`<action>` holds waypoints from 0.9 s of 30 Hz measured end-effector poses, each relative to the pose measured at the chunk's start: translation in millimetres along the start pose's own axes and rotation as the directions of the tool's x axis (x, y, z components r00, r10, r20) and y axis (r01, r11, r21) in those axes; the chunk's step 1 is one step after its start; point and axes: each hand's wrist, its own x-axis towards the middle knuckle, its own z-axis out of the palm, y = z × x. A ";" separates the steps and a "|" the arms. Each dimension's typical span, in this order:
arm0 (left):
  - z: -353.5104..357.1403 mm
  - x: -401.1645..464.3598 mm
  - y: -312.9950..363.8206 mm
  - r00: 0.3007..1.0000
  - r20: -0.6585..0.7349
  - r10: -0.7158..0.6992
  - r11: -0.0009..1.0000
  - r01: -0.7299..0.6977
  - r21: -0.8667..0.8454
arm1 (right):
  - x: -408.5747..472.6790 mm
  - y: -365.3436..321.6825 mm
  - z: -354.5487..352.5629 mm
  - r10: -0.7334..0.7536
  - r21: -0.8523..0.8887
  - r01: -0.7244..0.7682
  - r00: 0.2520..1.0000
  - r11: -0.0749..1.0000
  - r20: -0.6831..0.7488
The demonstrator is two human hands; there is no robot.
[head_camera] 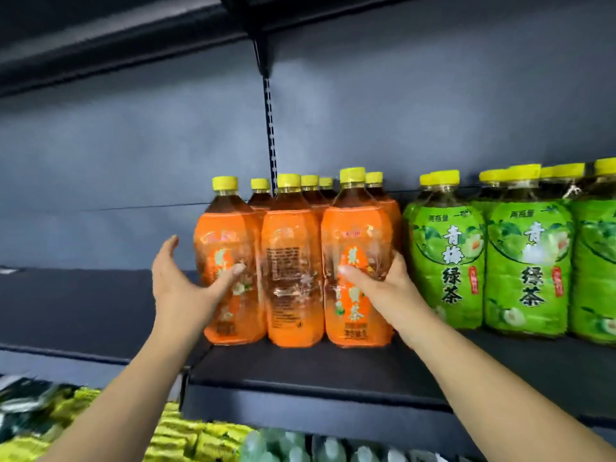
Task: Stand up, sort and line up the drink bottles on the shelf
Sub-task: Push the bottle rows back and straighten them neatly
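**Orange bottles bracketed by both hands at centre frame**

The right hand (376, 281) is wrapped around the lower body of the right-hand orange bottle (356, 258) in the front row, thumb laid across the label and fingers curled behind its right side, in the narrow gap next to the green bottles (446, 261). The left hand (181, 281) is held spread, fingers straight; its thumb is seen lying against the label of the left-hand orange bottle (230, 261), while the remaining fingers point up and away, clasping nothing.

The orange bottles are stood upright at centre frame, long axes vertical, on the shelf (316, 368), directly ahead of and between the two hands. The middle orange bottle (293, 261) is turned with its printed text panel outward, unlike its neighbours; it is judged that a turn about the upright axis would be called for, and both hands lie about equally near it.

Behind the front row only yellow caps and shoulders can be made out, so the count and alignment of the rear bottles cannot be told. The green group is cut off at the right edge. Goods at the lower left and bottom of the frame are blurred.
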 end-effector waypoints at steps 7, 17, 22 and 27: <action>3.1 30.0 -15.8 0.961 0.271 -0.054 0.958 0.127 -0.259 | 1.7 -0.7 21.1 0.026 0.021 -0.026 1.000 0.999 0.005; -27.8 47.4 -37.4 0.997 0.069 -0.027 0.976 0.041 -0.212 | 6.4 -16.4 75.9 0.024 -0.042 -0.020 0.996 0.999 0.087; -35.0 51.4 -42.5 0.994 0.107 -0.016 0.974 0.039 -0.223 | 7.2 -16.4 86.2 0.012 -0.022 -0.011 0.997 1.000 0.076; -33.6 51.1 -42.6 0.987 0.162 -0.018 0.962 0.062 -0.265 | 4.3 -15.0 76.3 0.008 -0.003 -0.008 0.999 1.000 0.053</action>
